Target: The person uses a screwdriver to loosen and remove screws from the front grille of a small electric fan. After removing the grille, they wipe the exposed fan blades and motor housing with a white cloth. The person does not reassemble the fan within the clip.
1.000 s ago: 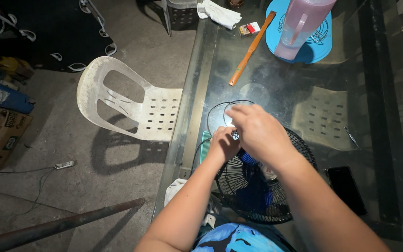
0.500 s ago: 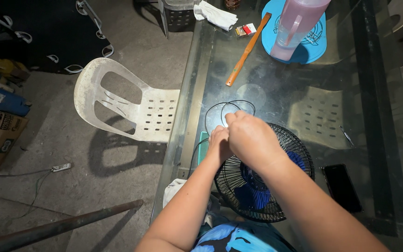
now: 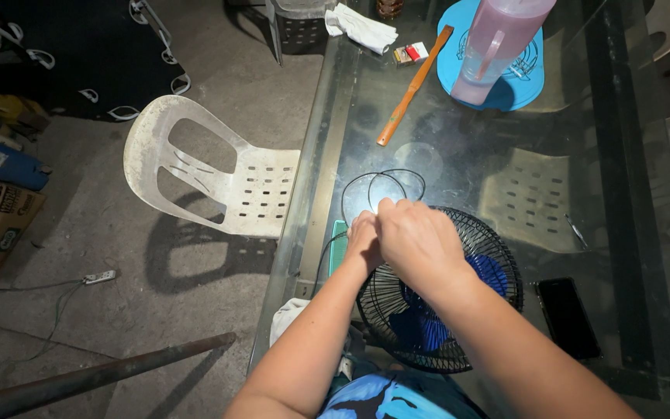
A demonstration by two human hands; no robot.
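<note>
A small fan with a black wire guard [image 3: 490,306] and blue blades [image 3: 490,271] lies face up on the glass table [image 3: 459,155]. My left hand [image 3: 364,239] and my right hand [image 3: 416,240] are pressed together over the guard's far-left rim, fingers closed on it. What lies under the fingers is hidden. A loop of thin black cable [image 3: 381,182] lies just beyond my hands. A teal comb [image 3: 338,244] rests to the left of them.
A black phone [image 3: 566,316] lies right of the fan. Farther off are an orange-handled stick [image 3: 409,89], a pink jug [image 3: 494,46] on a blue mat [image 3: 525,77], a small box [image 3: 411,53] and a white cloth [image 3: 362,25]. A white plastic chair [image 3: 211,178] stands left of the table.
My right hand came down from above the cable loop onto the guard's rim and closed beside my left hand. The fan blades have turned.
</note>
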